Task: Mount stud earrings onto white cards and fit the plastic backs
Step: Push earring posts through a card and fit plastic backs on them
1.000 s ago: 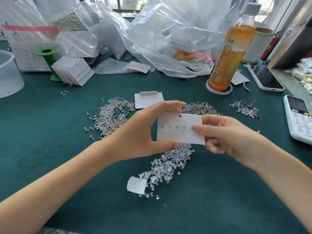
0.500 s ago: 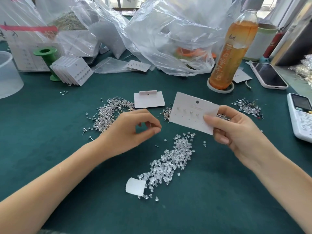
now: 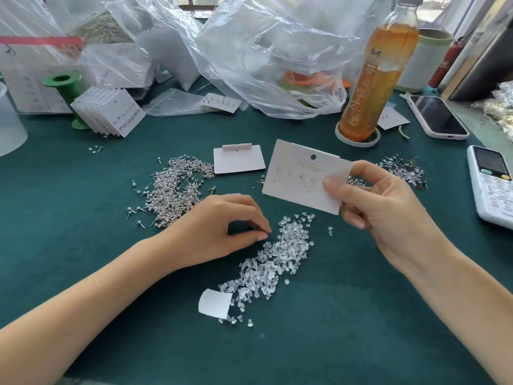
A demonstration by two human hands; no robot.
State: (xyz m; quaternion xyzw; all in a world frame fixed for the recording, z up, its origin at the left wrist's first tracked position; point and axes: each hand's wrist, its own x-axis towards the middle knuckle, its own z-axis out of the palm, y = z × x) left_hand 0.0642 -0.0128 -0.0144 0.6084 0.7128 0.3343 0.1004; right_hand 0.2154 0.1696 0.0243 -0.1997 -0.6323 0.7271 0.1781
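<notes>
- The right hand (image 3: 385, 215) holds the white card (image 3: 305, 176) up off the green table (image 3: 83, 259). The thumb lies on the card's front and the other fingers are curled behind it, so the card is pinched at its right edge. I think it is held up and tilted so the studs on it are easy to see and reach.
- Four small studs sit in a row on the card, just left of the thumb tip.
- The left hand (image 3: 219, 232) is down by the pile of clear plastic backs (image 3: 272, 262). Its thumb and first finger are pressed together at the tips, right at the pile's edge. It looks like it is picking one back, but that is too tiny to see.
- The heap of loose studs (image 3: 177, 190) lies behind the left knuckles, close by, likely kept near for quick grabs.
- The card has a line of small print under its hole, too tiny to read. The tea bottle (image 3: 372, 79) label has writing I cannot read.
</notes>
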